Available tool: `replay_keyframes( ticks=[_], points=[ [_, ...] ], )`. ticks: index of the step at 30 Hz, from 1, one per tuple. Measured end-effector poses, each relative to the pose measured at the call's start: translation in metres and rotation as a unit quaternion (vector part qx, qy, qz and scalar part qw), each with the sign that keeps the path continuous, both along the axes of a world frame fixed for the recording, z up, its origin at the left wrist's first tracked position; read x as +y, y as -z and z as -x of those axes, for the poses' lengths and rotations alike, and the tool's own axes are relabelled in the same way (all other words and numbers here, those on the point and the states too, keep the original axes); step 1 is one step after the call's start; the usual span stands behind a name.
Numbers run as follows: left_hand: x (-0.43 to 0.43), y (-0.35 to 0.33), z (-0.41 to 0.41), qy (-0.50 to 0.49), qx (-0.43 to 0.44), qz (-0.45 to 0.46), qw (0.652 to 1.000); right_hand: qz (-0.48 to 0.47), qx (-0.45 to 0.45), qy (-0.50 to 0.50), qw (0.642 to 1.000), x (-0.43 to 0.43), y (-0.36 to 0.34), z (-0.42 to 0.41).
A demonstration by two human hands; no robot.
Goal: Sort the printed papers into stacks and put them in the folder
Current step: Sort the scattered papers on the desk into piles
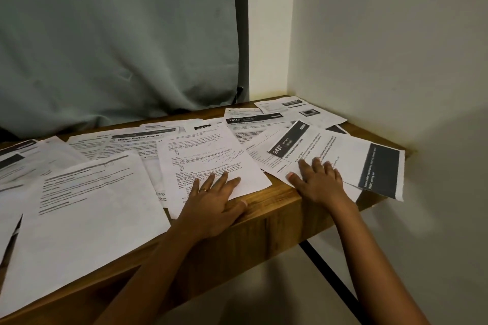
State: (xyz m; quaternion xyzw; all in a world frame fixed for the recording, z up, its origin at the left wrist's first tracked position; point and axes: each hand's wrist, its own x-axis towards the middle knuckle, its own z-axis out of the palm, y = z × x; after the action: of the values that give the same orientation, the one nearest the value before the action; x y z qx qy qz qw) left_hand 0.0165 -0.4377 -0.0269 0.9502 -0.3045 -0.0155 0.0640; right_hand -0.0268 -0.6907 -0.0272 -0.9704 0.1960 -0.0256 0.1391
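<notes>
Several printed papers lie spread and overlapping across a wooden table (266, 219). My left hand (214, 203) rests flat, fingers straight, on the lower edge of a sheet of dense text with handwriting (208, 158). My right hand (318, 182) presses flat on a sheet headed "2437" with a black band (311, 148), which lies over another sheet with a dark block (380, 169) hanging past the table's right edge. A large sheet (87, 208) lies at the left, and a "Water Potted Plants" page (137, 140) sits behind it. No folder is in view.
A grey-green curtain (118, 34) hangs behind the table. White walls (383, 47) close the right corner. More sheets, one marked "2692" (253, 120), reach the back right corner. A black table leg (332, 280) slants below the front edge.
</notes>
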Motion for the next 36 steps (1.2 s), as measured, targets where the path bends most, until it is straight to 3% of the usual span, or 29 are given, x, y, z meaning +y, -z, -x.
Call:
replay_keyframes(
  ticks=[10,16,19,23,29,32,36],
  points=[
    [0.000,0.001,0.001,-0.005,-0.005,0.005,1.000,-0.002,0.002,0.001,1.000,0.003,-0.012,-0.051],
    [-0.001,0.001,0.001,-0.012,-0.013,0.005,1.000,-0.095,-0.159,-0.099,0.978,0.000,-0.024,-0.013],
    [-0.001,0.003,0.000,-0.011,-0.019,0.009,1.000,-0.101,-0.097,-0.178,0.974,-0.009,-0.016,0.029],
    [0.000,0.005,0.000,-0.010,-0.025,0.017,0.999,-0.071,-0.042,-0.200,0.976,-0.024,-0.001,0.050],
    [-0.001,0.004,0.000,-0.014,-0.016,0.010,1.000,-0.059,-0.119,-0.182,0.974,-0.032,-0.015,0.049],
    [-0.001,0.002,0.002,-0.016,-0.008,0.010,1.000,-0.117,-0.215,-0.132,0.961,-0.029,-0.031,0.038],
    [0.000,0.001,0.003,-0.017,-0.011,0.013,1.000,-0.119,-0.349,-0.061,0.927,-0.016,-0.054,0.019]
  ],
)
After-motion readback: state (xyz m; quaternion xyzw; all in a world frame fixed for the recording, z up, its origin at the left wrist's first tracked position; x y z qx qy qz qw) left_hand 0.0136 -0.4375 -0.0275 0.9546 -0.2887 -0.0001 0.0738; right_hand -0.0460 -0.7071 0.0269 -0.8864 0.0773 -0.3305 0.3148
